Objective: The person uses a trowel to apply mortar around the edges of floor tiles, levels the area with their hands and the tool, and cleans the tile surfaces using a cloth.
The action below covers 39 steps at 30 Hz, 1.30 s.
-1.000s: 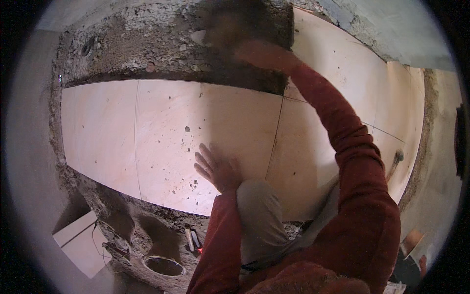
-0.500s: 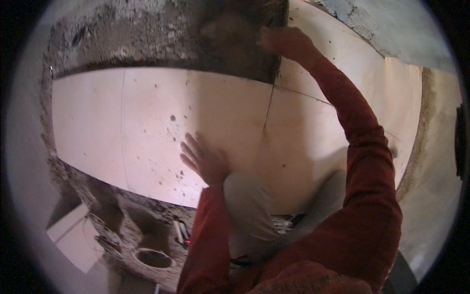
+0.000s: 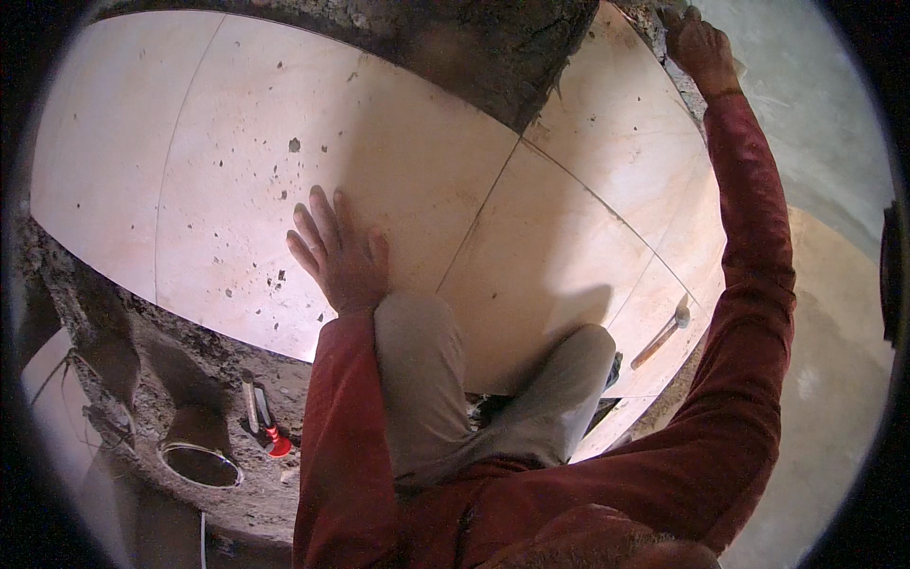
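My left hand (image 3: 343, 254) lies palm down with spread fingers on a large cream floor tile (image 3: 256, 123), just beyond my left knee. Nothing is in it. My right hand (image 3: 703, 55) is stretched far out to the upper right, at the dirty strip between tile edge and wall. Its fingers are curled, and whatever they may hold is hidden. Dark wet mortar (image 3: 455, 57) fills the gap at the top, beside the laid tiles. Small mortar crumbs (image 3: 295, 145) are scattered across the tile near my left hand.
A hammer (image 3: 661, 339) with a wooden handle lies on the tiles right of my knee. At the lower left, a round pipe opening (image 3: 201, 465) sits in rough ground beside a red-ended tool (image 3: 277, 442). A grey wall (image 3: 796, 104) rises at the right.
My right hand has moved from above the mortar to the wall-side edge, farther right. My view has shifted, bringing the hammer into sight. My left hand stays on the tile.
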Motion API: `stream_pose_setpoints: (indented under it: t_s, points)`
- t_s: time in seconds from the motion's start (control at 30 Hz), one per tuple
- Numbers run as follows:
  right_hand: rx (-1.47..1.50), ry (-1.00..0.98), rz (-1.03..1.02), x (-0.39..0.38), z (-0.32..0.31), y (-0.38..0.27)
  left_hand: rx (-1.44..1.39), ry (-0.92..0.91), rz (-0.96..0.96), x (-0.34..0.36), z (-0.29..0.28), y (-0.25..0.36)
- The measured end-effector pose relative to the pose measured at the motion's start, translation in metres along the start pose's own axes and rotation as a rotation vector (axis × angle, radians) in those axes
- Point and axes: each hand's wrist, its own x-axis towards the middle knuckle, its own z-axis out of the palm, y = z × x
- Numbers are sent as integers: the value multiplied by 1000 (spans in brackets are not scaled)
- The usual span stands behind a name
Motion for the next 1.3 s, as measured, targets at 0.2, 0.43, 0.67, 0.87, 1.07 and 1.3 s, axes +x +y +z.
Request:
stream_pose_setpoints:
  t_s: [0.2,0.43,0.67,0.87,1.07,1.3]
  points:
    - [-311,-167,-95,23,20,-11,-30,7,0,-1,4,-3]
    - [-93,-187,-396,6,-55,-40,-30,4,-40,0,5,-3]
    - [145,-77,-535,-63,-162,-83,-87,35,8,-5,8,-8]
    - [220,-81,-619,-81,-183,-93,-72,3,-20,-4,10,-9]
    - [147,-387,-700,-52,-162,-78,-47,-13,-36,-2,7,-6]
    - [733,-782,-322,-40,-128,-41,-29,7,-14,-2,6,-6]
